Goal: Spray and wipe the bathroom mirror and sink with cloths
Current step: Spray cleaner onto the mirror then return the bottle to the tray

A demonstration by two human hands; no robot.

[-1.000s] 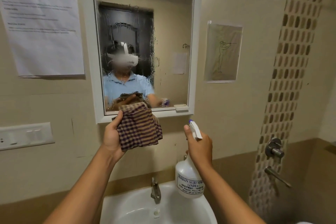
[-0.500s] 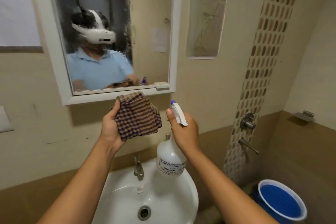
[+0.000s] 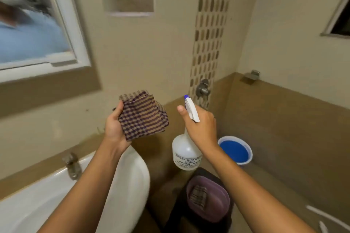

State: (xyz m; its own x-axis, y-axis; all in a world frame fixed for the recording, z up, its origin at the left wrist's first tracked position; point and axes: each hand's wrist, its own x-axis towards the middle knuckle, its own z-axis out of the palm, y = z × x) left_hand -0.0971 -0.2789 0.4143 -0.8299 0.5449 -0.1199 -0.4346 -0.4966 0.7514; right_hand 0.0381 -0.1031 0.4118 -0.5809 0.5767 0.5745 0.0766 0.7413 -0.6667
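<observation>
Beige-tiled bathroom wall backs two hands: left hand [image 3: 113, 128] grips one folded brown-purple checked cloth [image 3: 143, 116]; right hand [image 3: 201, 126] clasps one white plastic spray bottle [image 3: 186, 154]. Second checked cloth [image 3: 198, 195] lies below the right hand.

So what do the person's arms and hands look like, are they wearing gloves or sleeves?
No gloves. The left hand and right hand are both bare, with no rings, watch or bracelets showing. Both forearms are bare too, right down to the bottom edge of the picture, so no sleeves reach them here.
</observation>
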